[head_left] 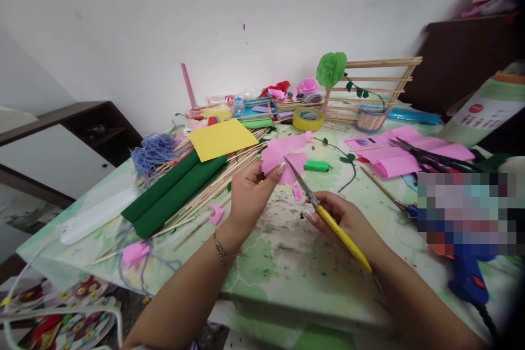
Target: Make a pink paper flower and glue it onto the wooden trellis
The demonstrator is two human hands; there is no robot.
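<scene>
Green-patterned worktop [266,270], pale wall [164,16] behind. Pink paper [275,154]: pinched in the left hand [251,192], just ahead of it. Yellow-handled scissors [330,222]: held in the right hand [349,215], long axis slanting forward-left, tips overlapping the paper; contact unclear.
</scene>
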